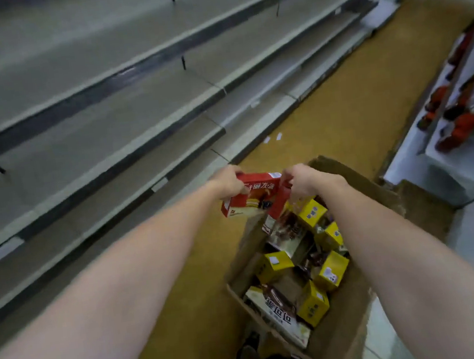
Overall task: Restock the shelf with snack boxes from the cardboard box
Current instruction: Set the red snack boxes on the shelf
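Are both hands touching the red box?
Touching. The head view shows the left hand gripping the red box at its left end and the right hand pinching its right end.

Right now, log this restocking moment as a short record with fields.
setting: shop aisle, brown floor
shelves: grey shelf tiers to the left, no goods visible on them
left hand: left hand grips the red snack box at its left end
right hand: right hand grips its right end
red snack box position: held above the far end of the cardboard box
carton contents: yellow boxes and brown-and-white boxes, loosely jumbled
placed yet: no
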A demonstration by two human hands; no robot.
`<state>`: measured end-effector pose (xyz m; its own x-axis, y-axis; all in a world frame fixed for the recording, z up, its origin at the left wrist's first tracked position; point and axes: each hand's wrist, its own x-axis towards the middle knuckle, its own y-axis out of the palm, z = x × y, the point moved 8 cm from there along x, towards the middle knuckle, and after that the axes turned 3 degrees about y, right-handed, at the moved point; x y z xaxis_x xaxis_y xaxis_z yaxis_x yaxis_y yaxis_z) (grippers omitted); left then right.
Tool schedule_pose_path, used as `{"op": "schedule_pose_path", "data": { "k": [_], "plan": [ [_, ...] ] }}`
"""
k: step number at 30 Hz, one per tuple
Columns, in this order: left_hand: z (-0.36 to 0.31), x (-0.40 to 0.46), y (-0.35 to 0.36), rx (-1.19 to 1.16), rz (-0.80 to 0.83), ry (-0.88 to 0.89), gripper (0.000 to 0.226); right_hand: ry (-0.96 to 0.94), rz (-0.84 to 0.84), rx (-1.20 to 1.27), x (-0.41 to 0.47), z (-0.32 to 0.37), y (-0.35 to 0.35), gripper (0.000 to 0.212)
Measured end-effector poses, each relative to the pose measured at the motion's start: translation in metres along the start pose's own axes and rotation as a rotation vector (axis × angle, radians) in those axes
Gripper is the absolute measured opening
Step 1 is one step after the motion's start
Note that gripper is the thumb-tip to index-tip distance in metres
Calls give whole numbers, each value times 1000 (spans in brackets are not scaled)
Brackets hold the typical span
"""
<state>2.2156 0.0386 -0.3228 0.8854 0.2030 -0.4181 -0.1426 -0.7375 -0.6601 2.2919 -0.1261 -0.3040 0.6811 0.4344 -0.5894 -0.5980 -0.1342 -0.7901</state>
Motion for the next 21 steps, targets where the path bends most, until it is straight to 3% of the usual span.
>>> {"op": "schedule_pose_path", "data": {
  "k": [6,10,21],
  "plan": [
    [70,-98,-115,96,-186,-27,45,-176,-136,87,-51,141,-32,54],
    [129,-172,-180,105,-297,-89,33,-320,-239,-19,-84,249,-33,55],
    [254,-394,-288,89,-613,-239,44,-675,-365,-232,-198,491,11,50]
  ]
}}
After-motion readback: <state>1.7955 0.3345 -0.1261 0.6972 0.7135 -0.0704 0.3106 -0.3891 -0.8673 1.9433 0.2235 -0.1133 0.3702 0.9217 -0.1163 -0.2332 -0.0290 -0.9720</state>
